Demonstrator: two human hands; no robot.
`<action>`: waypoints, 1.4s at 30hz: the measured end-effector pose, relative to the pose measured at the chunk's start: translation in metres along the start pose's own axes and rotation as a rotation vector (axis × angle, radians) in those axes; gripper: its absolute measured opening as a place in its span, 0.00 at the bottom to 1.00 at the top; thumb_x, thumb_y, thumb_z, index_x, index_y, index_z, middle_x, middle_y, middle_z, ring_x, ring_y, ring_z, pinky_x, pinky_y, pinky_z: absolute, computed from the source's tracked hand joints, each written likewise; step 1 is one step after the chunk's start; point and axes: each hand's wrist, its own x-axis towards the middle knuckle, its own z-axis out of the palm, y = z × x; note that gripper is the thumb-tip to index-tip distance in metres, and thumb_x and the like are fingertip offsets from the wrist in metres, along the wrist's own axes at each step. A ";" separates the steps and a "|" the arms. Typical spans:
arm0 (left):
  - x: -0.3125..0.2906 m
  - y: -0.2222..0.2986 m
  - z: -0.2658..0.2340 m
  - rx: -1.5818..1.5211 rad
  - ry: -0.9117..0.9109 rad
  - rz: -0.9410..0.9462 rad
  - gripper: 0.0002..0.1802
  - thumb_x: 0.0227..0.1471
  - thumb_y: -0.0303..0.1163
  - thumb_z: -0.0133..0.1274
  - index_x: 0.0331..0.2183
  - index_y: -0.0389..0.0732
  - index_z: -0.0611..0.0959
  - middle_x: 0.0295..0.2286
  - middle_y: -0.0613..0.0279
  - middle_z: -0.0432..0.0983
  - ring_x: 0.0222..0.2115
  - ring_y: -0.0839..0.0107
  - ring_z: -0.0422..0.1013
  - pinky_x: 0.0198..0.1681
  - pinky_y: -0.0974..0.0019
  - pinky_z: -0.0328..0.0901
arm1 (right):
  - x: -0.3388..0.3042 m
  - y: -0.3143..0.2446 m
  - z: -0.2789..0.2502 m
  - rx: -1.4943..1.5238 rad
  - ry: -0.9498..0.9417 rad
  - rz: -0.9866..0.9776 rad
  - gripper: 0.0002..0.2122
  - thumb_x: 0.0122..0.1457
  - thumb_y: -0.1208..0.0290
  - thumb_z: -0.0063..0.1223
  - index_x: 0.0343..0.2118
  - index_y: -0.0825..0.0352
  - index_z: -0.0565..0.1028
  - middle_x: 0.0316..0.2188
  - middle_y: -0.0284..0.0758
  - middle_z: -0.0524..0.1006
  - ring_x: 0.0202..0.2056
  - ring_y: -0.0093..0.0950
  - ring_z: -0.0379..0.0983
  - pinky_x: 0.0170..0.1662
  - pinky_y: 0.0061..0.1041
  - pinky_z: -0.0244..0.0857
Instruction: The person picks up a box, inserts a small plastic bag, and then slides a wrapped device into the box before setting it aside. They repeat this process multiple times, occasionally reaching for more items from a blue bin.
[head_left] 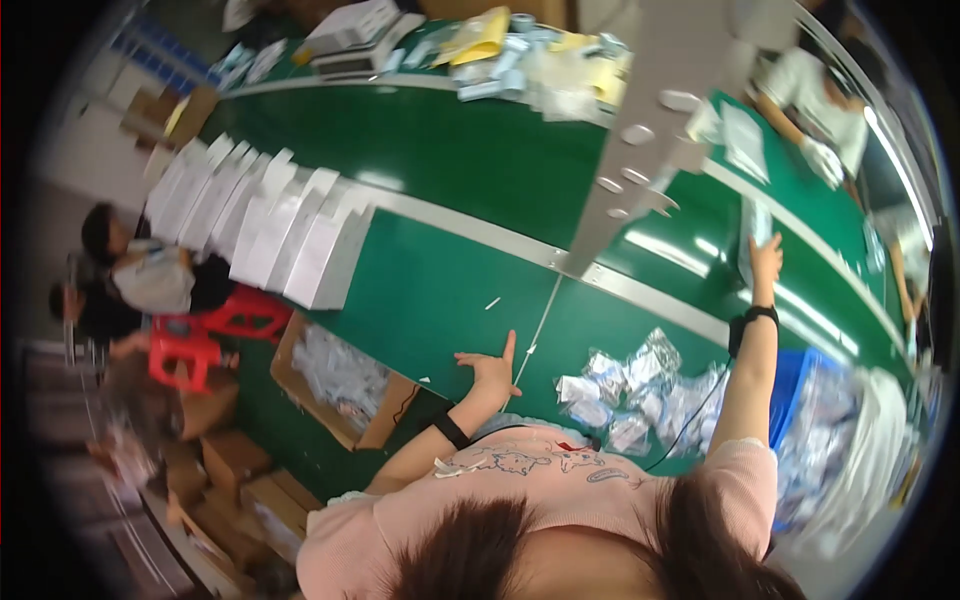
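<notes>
My left hand (487, 380) is over the near green table (430, 290), thumb and forefinger spread apart, with nothing in it. A small white scrap (492, 303) lies on the tabletop ahead of it. My right arm is stretched far out to the right across the green belt. At its end my right hand (766, 262) grips the near end of a long, narrow, pale blue-white packet (757, 218). Its fingertips are small and partly hidden. Several silvery clear-wrapped packets (630, 390) lie in a loose heap on the table between my arms.
White boxes (290, 235) stand in a row at left. Below them is an open carton (345, 385) of clear bags. A grey metal post (640, 150) rises by the belt. A blue bin (795, 385) of packets stands at right. Co-workers (820, 110) sit across the belt.
</notes>
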 end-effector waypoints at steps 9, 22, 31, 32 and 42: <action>-0.005 -0.034 0.012 -0.368 0.129 0.149 0.53 0.33 0.63 0.52 0.55 0.47 0.53 0.30 0.36 0.72 0.33 0.40 0.69 0.33 0.47 0.64 | -0.022 -0.039 -0.008 -0.402 -0.709 -0.462 0.45 0.34 0.59 0.61 0.55 0.67 0.48 0.50 0.51 0.60 0.45 0.50 0.63 0.47 0.41 0.60; 0.020 -0.309 -0.007 -0.279 0.924 -0.394 0.40 0.35 0.31 0.58 0.51 0.37 0.60 0.53 0.53 0.49 0.50 0.50 0.51 0.46 0.44 0.52 | -0.142 -0.092 -0.035 0.001 -0.438 -0.720 0.41 0.38 0.70 0.53 0.58 0.52 0.46 0.43 0.48 0.65 0.37 0.47 0.68 0.40 0.36 0.64; -0.003 -0.182 -0.007 -0.370 0.886 -0.192 0.35 0.38 0.24 0.49 0.52 0.37 0.59 0.54 0.49 0.46 0.53 0.45 0.47 0.47 0.32 0.46 | -0.255 -0.070 -0.124 1.312 -0.404 -0.075 0.30 0.43 0.71 0.47 0.53 0.62 0.56 0.41 0.40 0.68 0.38 0.35 0.69 0.42 0.31 0.63; -0.011 -0.153 -0.006 -0.372 0.787 -0.130 0.36 0.37 0.27 0.51 0.51 0.37 0.59 0.53 0.48 0.47 0.52 0.46 0.48 0.47 0.35 0.47 | -0.270 -0.072 -0.138 1.541 -0.473 0.116 0.28 0.44 0.70 0.47 0.52 0.64 0.58 0.41 0.39 0.69 0.39 0.34 0.69 0.43 0.31 0.63; 0.053 -0.136 -0.006 -0.811 0.684 0.241 0.41 0.36 0.41 0.59 0.50 0.40 0.61 0.46 0.47 0.59 0.47 0.54 0.56 0.46 0.55 0.57 | -0.330 -0.075 -0.148 2.029 -0.630 0.380 0.20 0.48 0.66 0.47 0.45 0.68 0.66 0.39 0.38 0.72 0.39 0.33 0.69 0.45 0.32 0.64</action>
